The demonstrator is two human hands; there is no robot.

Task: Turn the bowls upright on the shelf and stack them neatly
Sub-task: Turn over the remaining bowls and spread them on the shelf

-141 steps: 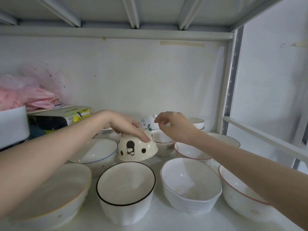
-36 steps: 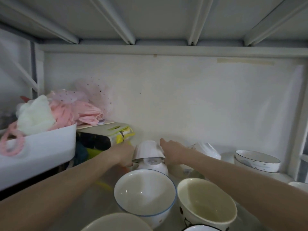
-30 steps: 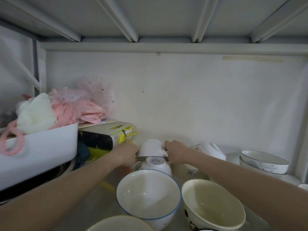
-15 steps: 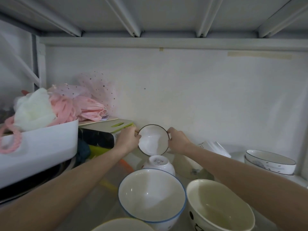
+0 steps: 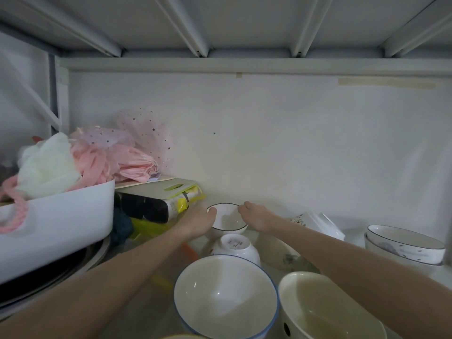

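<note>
Both hands, left hand & right hand, pinched the dark-rimmed small bowl by opposite rims, upright, far-centre by the back wall. Risk: it could knock the upside-down bowl just nearer, since clearance looked tight.

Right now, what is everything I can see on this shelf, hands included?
Small dark-rimmed bowl: one, white, upright at the back, held between both hands.
Upside-down bowl: one, white, just in front of it.
Blue-rimmed bowl: one, white, upright, front centre.
Cream bowl: one, upright, front right.
Dark-rimmed speckled bowls: stacked, white, far right.
Tilted bowl: one, white, back right.
White tub: one, left, holding pink and white fabric.
Boxes: black, yellow, beside the tub.
Left hand: grip on the small bowl's left rim.
Right hand: grip on its right rim.
</note>
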